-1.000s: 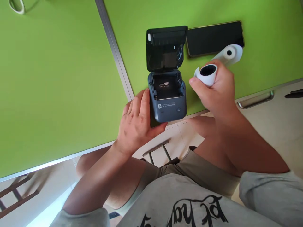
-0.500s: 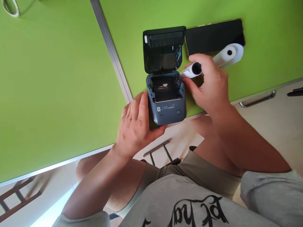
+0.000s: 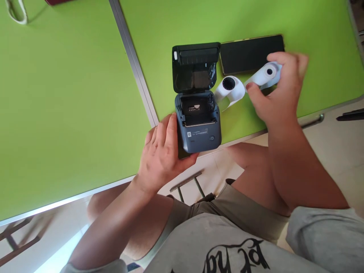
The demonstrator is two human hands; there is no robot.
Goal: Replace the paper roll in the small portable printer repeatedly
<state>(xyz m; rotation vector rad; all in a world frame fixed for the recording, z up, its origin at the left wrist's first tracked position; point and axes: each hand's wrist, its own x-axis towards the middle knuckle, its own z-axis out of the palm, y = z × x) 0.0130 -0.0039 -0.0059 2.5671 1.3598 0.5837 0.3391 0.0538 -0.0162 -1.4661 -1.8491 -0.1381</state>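
Note:
A dark blue-grey label printer (image 3: pixel 200 140) sits near the table's front edge with its black lid (image 3: pixel 196 68) flipped up and its roll bay in view. My left hand (image 3: pixel 162 151) grips its left side and front corner, the thumb along the front. Just right of the printer stands a white paper roll (image 3: pixel 234 94) with a black core and a loose curled end. My right hand (image 3: pixel 280 87) is around a second, slimmer white paper roll (image 3: pixel 260 77), thumb and fingers spread wide on either side. The thumb tip appears at the roll's near end; whether it presses cannot be made out.
Behind the rolls a black phone (image 3: pixel 250 55) lies flat on the green table (image 3: pixel 85 106), close to the printer's lid. A metal strip (image 3: pixel 136 68) crosses the tabletop left of the printer. A white loop (image 3: pixel 17 13) lies at the far left.
My right hand has let go of the black-cored roll beside the printer and moved right to the slimmer roll. That first roll's loose end now curls open. My left hand stays on the printer.

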